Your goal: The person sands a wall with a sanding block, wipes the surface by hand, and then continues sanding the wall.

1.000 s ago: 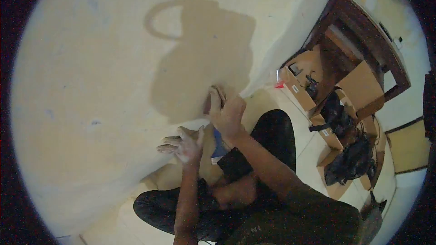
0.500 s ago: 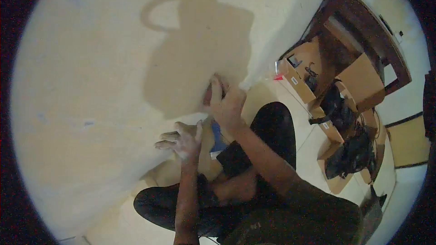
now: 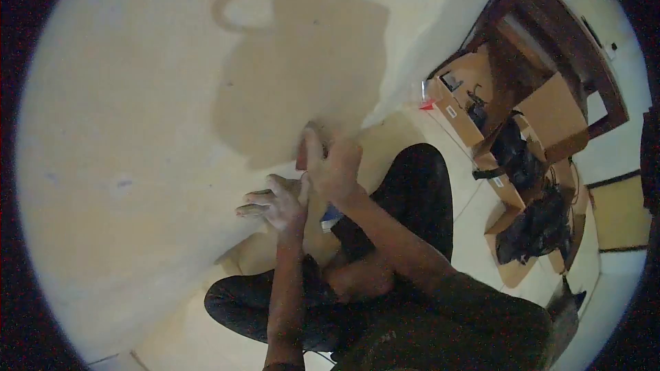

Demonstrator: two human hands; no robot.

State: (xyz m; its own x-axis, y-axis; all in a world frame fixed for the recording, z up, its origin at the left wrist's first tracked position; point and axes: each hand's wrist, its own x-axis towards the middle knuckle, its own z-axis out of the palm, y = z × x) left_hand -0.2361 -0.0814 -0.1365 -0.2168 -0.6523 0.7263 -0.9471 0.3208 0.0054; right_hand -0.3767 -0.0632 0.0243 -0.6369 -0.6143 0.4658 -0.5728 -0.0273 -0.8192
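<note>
The person sits on the floor with legs folded, dark trousers filling the lower middle of the view, facing a pale wall that takes up the whole left and top. The right hand is raised near the centre, at about 12 o'clock from the left hand, its fingers held together and curled over a small reddish-brown object that it presses flat against the wall; only an edge of that object shows at the hand's 9 o'clock side, and what it is cannot be told. The left hand lies just below, palm toward the wall, its fingers spread and pointing toward 9 o'clock, holding nothing; whether the fingertips touch the wall cannot be told. Its thumb is close against the right wrist. Between the two forearms, at about 4 o'clock from the left hand, a small blue and white item peeks out near the knee. A large shadow of the head and camera rig falls on the wall at 12 o'clock. Well apart, at 2 to 3 o'clock, open cardboard boxes with dark contents stand on the floor beside a dark wooden piece of furniture.
</note>
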